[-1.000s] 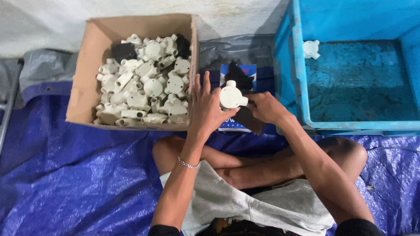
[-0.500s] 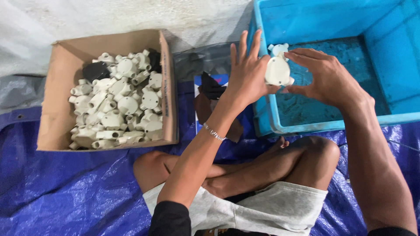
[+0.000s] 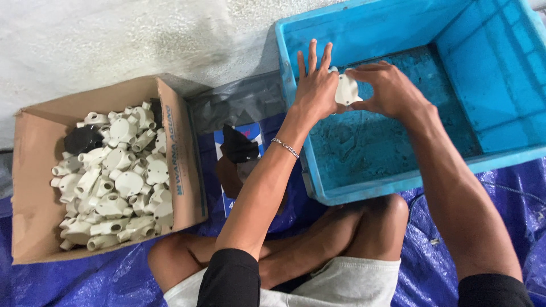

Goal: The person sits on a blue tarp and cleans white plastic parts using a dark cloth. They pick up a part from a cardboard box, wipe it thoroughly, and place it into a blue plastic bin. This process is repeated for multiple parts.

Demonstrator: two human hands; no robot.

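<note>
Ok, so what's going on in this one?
A person sits cross-legged on a blue tarp, holding a small white plastic conduit fitting between both hands over a blue plastic crate. The left hand presses its open palm against the fitting while the right hand pinches it. Beside the left arm stands an open cardboard box piled with more white fittings.

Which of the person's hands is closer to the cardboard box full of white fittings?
Left. The left hand is over the blue crate's near wall, on the cardboard box side; the right hand is farther over the crate.
</note>
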